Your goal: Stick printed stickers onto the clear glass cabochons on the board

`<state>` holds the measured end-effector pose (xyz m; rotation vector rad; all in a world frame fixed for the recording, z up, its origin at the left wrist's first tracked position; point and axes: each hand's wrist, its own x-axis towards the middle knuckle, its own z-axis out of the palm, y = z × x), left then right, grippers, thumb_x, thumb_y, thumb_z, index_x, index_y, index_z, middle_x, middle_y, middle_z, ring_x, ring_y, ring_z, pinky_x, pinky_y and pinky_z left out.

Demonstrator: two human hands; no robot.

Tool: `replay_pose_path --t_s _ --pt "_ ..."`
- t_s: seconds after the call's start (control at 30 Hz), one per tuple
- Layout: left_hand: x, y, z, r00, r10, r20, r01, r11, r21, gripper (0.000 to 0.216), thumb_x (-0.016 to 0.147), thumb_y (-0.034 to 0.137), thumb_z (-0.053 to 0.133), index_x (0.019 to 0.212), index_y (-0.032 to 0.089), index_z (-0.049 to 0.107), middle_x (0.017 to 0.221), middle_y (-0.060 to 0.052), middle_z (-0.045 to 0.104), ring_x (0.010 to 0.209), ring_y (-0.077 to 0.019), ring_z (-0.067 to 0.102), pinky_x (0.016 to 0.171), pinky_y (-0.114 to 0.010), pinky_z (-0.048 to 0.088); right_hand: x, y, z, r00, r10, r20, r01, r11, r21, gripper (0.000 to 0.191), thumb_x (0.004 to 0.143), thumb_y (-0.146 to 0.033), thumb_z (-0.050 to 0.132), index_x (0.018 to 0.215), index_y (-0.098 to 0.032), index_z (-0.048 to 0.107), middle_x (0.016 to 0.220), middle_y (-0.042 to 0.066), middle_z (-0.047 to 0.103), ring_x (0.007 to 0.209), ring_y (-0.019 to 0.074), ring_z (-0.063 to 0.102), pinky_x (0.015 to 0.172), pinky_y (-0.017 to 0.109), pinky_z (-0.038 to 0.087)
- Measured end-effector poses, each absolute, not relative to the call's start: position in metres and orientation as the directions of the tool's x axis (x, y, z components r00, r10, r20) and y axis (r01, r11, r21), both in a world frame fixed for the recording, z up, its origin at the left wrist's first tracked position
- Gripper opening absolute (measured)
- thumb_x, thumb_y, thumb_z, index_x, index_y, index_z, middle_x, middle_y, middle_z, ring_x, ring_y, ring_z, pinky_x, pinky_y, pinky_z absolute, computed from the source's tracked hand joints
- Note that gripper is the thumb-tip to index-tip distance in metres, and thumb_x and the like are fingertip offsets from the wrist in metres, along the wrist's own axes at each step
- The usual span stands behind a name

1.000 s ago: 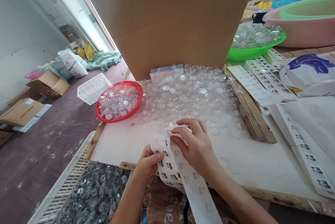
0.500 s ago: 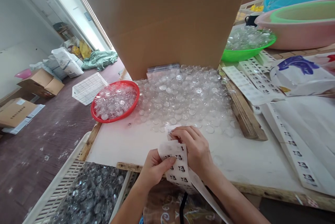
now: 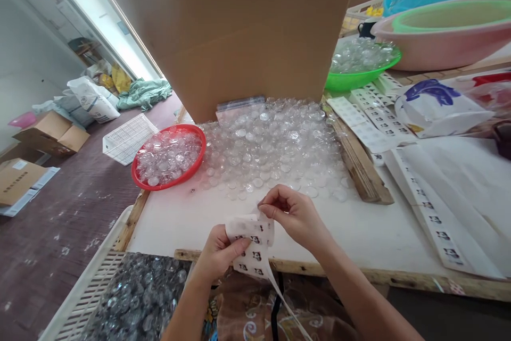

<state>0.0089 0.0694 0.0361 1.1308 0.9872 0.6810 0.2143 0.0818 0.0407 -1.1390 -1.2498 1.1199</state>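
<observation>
My left hand grips a strip of stickers, white backing paper printed with small black figures, thumb pressed on its front. The strip bends over at the top, and a narrow tail of paper hangs towards my lap. Just above the strip's upper end, my right hand pinches thumb and forefinger together. A small pale bit shows at those fingertips, too small to name. Beyond both hands lies a wide spread of clear plastic domed pieces on the white tabletop.
A red bowl of clear pieces sits at the table's left edge. Below it stands a white crate with more pieces. On the right are a wooden bar, sticker sheets and a green bowl. Tall cardboard rises behind.
The view has shifted slightly to the right. My right hand has drawn back from behind the strip, and its pinched fingertips now show above the strip's end. My left hand keeps its grip.
</observation>
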Motion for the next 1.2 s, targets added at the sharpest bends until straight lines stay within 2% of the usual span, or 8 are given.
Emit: replay_pose_path --t_s 0.17,0.3,0.37,0.5,0.7,0.9,1.2 --pt "0.000 0.079 0.032 0.492 0.800 -0.344 -0.007 0.398 0.917 0.031 0.071 0.038 0.081 0.087 0.012 0.078 0.076 -0.011 0.076 0.059 -0.0216 0.068 0.054 -0.026 0.053 0.223 0.088 0.042 -0.151 0.987 -0.059 -0.123 -0.078 -0.989 0.018 0.071 -0.032 0.071 0.068 -0.019 0.058 0.059 -0.001 0.061 0.053 0.0123 0.055 0.051 0.025 0.043" --pt "-0.010 0.082 0.026 0.498 0.785 -0.369 -0.021 0.436 0.900 0.032 0.067 0.038 0.083 0.082 0.010 0.078 0.073 -0.013 0.075 0.058 -0.0233 0.069 0.052 -0.027 0.053 0.241 0.094 0.043 -0.136 0.979 -0.150 -0.187 -0.174 -0.967 0.025 0.068 -0.037 0.074 0.067 -0.018 0.058 0.059 0.000 0.063 0.047 0.0094 0.050 0.043 0.022 0.035" --pt "-0.014 0.082 0.024 0.469 0.797 -0.380 -0.068 0.462 0.884 0.032 0.063 0.038 0.085 0.076 0.011 0.078 0.069 -0.012 0.075 0.054 -0.0228 0.068 0.050 -0.026 0.053 0.256 0.096 0.043 -0.052 0.987 -0.153 -0.246 -0.161 -0.956 0.029 0.068 -0.041 0.075 0.067 -0.018 0.058 0.065 0.002 0.066 0.046 0.0083 0.048 0.041 0.022 0.033" --pt "-0.018 0.083 0.026 0.393 0.838 -0.380 -0.160 0.469 0.869 0.028 0.057 0.035 0.088 0.070 0.012 0.078 0.066 -0.011 0.074 0.050 -0.0212 0.067 0.048 -0.025 0.053 0.280 0.098 0.036 0.091 0.991 -0.098 -0.291 -0.068 -0.954 0.033 0.068 -0.046 0.077 0.071 -0.018 0.059 0.072 0.004 0.067 0.052 0.0098 0.052 0.044 0.022 0.038" --pt "-0.014 0.086 0.028 0.364 0.839 -0.403 -0.149 0.480 0.864 0.031 0.056 0.036 0.089 0.072 0.011 0.078 0.064 -0.011 0.074 0.052 -0.0211 0.067 0.050 -0.026 0.054 0.279 0.089 0.008 0.136 0.978 -0.155 -0.192 -0.128 -0.973 0.039 0.071 -0.055 0.072 0.075 -0.018 0.060 0.060 0.000 0.061 0.048 0.0100 0.050 0.044 0.023 0.039" --pt "-0.012 0.088 0.028 0.344 0.839 -0.421 -0.138 0.489 0.862 0.031 0.054 0.036 0.090 0.070 0.012 0.077 0.059 -0.010 0.072 0.049 -0.0193 0.066 0.048 -0.024 0.053 0.280 0.079 -0.010 0.248 0.960 -0.130 -0.202 -0.080 -0.976 0.038 0.068 -0.052 0.076 0.077 -0.018 0.062 0.068 0.003 0.065 0.061 0.0141 0.060 0.055 0.026 0.046" --pt "-0.013 0.087 0.027 0.327 0.842 -0.428 -0.148 0.493 0.857 0.030 0.054 0.035 0.090 0.068 0.012 0.077 0.063 -0.012 0.074 0.048 -0.0208 0.066 0.046 -0.025 0.053 0.287 0.067 -0.024 0.270 0.959 -0.085 -0.130 -0.051 -0.990 0.031 0.068 -0.043 0.078 0.083 -0.019 0.067 0.079 0.004 0.068 0.072 0.0162 0.062 0.066 0.030 0.052"
